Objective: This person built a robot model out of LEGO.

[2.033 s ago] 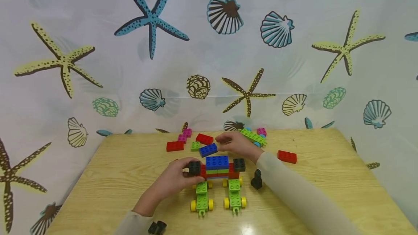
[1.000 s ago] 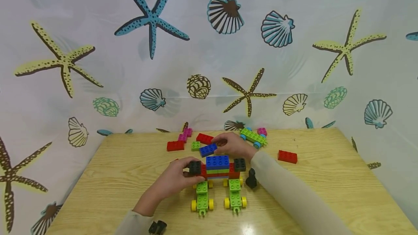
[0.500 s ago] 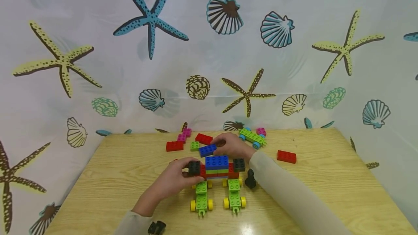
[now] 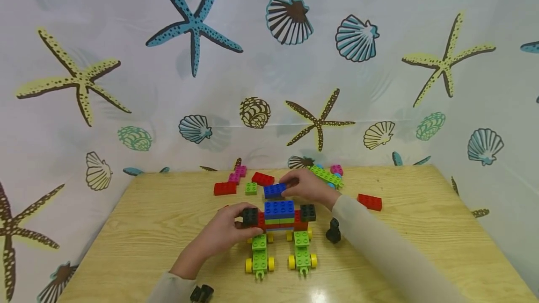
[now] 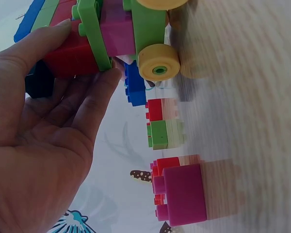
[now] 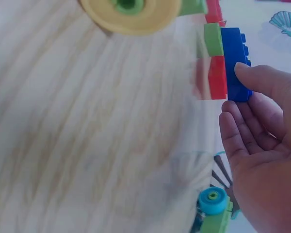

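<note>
My left hand (image 4: 229,228) grips the left end of a toy brick build, around its black brick (image 4: 250,217) and red bricks (image 5: 70,56). A blue brick (image 4: 279,208) tops this build, and two green wheeled bases (image 4: 259,254) with yellow wheels carry it. Behind the build, my right hand (image 4: 307,185) pinches a loose blue brick (image 4: 273,191) by its right end. In the right wrist view the thumb lies on the side of that blue brick (image 6: 235,60), with the other fingers behind it.
Red bricks (image 4: 225,188), a small green brick (image 4: 251,188) and pink bricks (image 4: 235,178) lie at the back of the table (image 4: 168,209). A green car base (image 4: 324,175) with blue wheels stands behind the right hand. Another red brick (image 4: 369,202) lies to the right.
My right hand has closed on the loose blue brick and drawn it a little to the right, off its earlier spot near the green brick. The left hand and the build have stayed in place.
</note>
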`<state>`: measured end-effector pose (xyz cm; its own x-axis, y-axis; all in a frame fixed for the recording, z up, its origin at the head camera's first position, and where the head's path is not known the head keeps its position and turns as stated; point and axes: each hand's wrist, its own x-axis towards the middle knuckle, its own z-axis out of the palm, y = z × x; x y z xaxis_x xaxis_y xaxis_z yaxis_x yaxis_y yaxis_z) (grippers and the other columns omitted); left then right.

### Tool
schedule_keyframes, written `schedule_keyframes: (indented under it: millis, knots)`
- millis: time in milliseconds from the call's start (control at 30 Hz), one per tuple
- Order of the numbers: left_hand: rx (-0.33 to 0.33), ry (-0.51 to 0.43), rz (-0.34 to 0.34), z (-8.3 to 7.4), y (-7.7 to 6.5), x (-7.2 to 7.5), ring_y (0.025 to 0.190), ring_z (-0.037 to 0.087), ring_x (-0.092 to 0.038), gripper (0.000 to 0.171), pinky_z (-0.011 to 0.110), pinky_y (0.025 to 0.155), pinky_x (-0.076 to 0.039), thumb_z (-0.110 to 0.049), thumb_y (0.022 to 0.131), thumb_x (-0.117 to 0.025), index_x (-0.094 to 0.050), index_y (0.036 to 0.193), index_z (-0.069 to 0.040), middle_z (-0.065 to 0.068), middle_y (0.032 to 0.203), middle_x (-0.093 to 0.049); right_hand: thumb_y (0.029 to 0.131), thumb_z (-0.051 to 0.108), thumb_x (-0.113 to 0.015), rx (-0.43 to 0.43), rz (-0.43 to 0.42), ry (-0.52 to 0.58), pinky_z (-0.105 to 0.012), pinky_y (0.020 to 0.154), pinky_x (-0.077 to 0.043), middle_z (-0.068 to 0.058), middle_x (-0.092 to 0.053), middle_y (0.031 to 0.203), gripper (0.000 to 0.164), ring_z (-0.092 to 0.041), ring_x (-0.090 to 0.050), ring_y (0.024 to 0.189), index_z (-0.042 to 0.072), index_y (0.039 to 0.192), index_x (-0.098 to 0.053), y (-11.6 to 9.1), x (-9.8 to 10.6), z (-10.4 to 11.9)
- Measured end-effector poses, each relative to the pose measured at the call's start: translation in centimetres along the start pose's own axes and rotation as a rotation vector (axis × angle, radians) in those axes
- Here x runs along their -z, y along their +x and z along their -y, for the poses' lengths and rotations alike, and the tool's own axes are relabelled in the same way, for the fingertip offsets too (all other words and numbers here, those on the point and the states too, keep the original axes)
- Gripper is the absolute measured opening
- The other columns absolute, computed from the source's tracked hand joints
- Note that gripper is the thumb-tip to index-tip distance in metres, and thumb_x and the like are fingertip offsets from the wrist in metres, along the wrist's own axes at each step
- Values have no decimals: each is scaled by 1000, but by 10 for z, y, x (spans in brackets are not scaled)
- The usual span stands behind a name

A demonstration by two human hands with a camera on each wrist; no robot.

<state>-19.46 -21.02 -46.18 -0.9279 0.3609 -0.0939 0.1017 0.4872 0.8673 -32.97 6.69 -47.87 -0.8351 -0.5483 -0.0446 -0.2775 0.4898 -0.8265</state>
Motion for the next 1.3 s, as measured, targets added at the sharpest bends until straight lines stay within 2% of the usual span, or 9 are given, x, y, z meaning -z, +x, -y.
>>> schedule_keyframes:
  millis: [267,500,767,1033,1300]
  knots:
    - [-2,12,-4,0,1,-1,125,29,-74,52,44,101,-68,-24,99,-88,-68,143,-6,16,141,-72,104,19,-82,54,-30,-4,-45,105,-64,-14,-78,131,38,-23,-74,113,6,139,-76,-23,18,11]
    - [-6,2,1,0,2,0,122,29,-75,51,42,98,-69,-24,99,-88,-68,143,-6,17,141,-72,105,21,-80,52,-52,45,-43,105,-63,-13,-74,135,39,-23,-72,117,8,141,-74,-49,31,28]
    - [6,-1,-6,0,2,0,123,30,-75,50,44,99,-69,-23,98,-89,-69,141,-6,17,141,-72,105,20,-81,62,-71,34,-41,103,-65,-11,-76,132,39,-20,-73,112,9,141,-75,-75,43,49]
    - [10,12,-12,1,1,-1,123,30,-74,51,45,100,-68,-22,97,-90,-69,142,-7,16,141,-72,104,19,-81,108,-41,55,-33,97,-63,-11,-75,129,37,-19,-72,107,7,138,-76,-98,41,70]
    - [7,-3,-11,0,1,-1,123,29,-75,52,44,100,-69,-21,98,-89,-69,143,-6,16,142,-72,102,20,-84,96,-46,31,-36,96,-62,-8,-76,122,34,-19,-71,103,9,133,-77,-107,32,84]
